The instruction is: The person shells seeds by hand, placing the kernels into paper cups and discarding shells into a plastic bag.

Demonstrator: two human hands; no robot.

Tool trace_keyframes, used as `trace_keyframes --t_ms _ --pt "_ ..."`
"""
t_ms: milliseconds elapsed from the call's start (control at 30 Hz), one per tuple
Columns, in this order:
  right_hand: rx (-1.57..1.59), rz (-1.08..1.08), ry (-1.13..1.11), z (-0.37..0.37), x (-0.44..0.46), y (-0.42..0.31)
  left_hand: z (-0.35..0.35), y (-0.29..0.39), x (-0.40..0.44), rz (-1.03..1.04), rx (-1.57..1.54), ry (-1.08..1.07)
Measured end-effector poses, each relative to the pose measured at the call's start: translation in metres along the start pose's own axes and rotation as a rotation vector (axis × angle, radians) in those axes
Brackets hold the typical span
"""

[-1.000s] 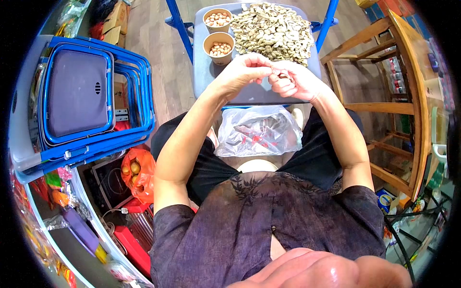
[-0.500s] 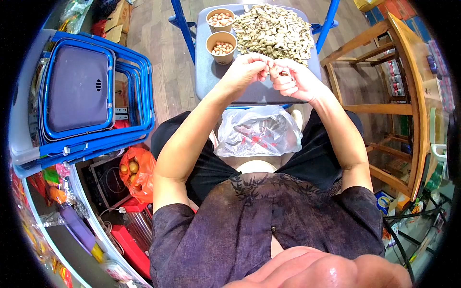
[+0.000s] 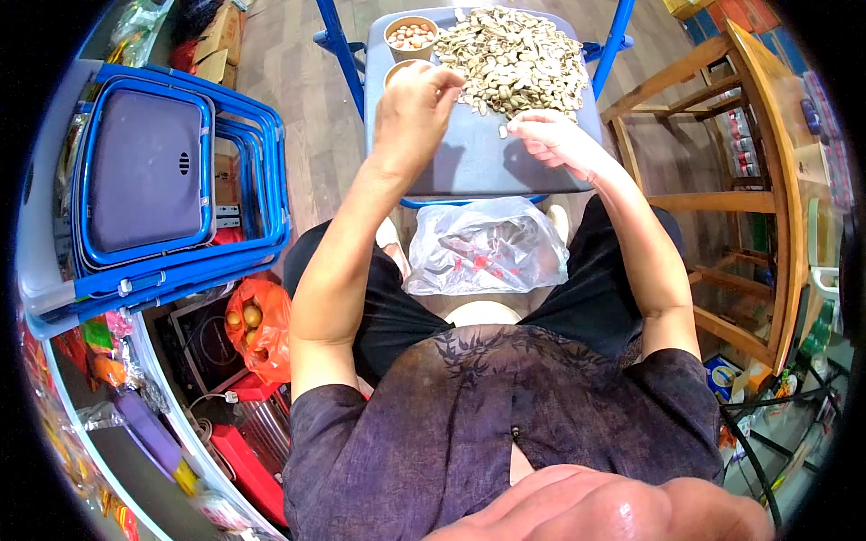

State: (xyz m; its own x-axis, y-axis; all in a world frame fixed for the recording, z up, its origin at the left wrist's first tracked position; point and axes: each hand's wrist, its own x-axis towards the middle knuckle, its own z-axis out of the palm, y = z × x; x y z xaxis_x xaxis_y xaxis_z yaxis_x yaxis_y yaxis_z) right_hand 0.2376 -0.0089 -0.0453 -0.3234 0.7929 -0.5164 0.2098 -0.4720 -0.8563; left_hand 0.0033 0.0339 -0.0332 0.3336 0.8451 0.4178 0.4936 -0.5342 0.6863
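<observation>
My left hand [image 3: 415, 113] is over the near paper cup [image 3: 392, 71], covering most of it; its fingers are bent, and whether they hold anything is hidden. The far paper cup [image 3: 411, 38] holds reddish-brown peanuts. My right hand [image 3: 552, 141] is pinched on a small pale peanut shell [image 3: 503, 132] at the fingertips, near the front of the shell pile. That pile of peanut shells [image 3: 514, 59] lies on the grey stool top [image 3: 469, 162], right of the cups.
A clear plastic bag [image 3: 487, 248] lies between my legs. Folded blue-framed stools [image 3: 149, 171] lean at the left, above an orange bag [image 3: 262, 329] of round items. A wooden frame [image 3: 776, 207] stands at the right.
My hands were together over the stool; now they are apart. The left has moved left to the near cup, and the right has shifted slightly right with a shell at its fingertips.
</observation>
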Motion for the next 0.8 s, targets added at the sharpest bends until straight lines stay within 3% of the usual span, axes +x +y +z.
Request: trace_keyframes --t_ms 67,133,167,200,267,300,400,433,800 --pt "-0.093 -0.041 0.085 0.002 0.001 0.003 -0.006 -0.002 0.000 0.037 0.249 0.047" --pt "0.100 -0.082 0.165 0.004 0.000 0.002 -0.004 0.000 -0.001 0.069 0.287 0.082" --pt "0.317 -0.079 -0.059 -0.013 0.008 0.013 -0.003 0.000 0.000 0.103 0.327 0.118" --pt "0.316 -0.080 -0.054 -0.010 0.007 0.010 -0.001 0.003 0.001 0.139 0.365 0.154" --pt "0.944 -0.043 -0.172 -0.002 0.005 0.005 0.004 0.012 0.001 0.197 0.277 0.148" --pt "1.022 -0.118 -0.382 -0.004 0.007 0.006 0.008 0.018 0.000 0.251 0.193 0.143" --pt "1.248 -0.036 -0.440 0.000 0.003 0.005 0.022 0.031 -0.007 0.317 -0.012 0.057" --pt "1.288 -0.049 -0.539 -0.005 0.009 0.014 0.025 0.034 -0.006 0.356 -0.018 0.044" --pt "1.329 -0.187 -0.757 -0.010 0.012 0.019 0.044 0.041 -0.007 0.390 -0.042 -0.069"
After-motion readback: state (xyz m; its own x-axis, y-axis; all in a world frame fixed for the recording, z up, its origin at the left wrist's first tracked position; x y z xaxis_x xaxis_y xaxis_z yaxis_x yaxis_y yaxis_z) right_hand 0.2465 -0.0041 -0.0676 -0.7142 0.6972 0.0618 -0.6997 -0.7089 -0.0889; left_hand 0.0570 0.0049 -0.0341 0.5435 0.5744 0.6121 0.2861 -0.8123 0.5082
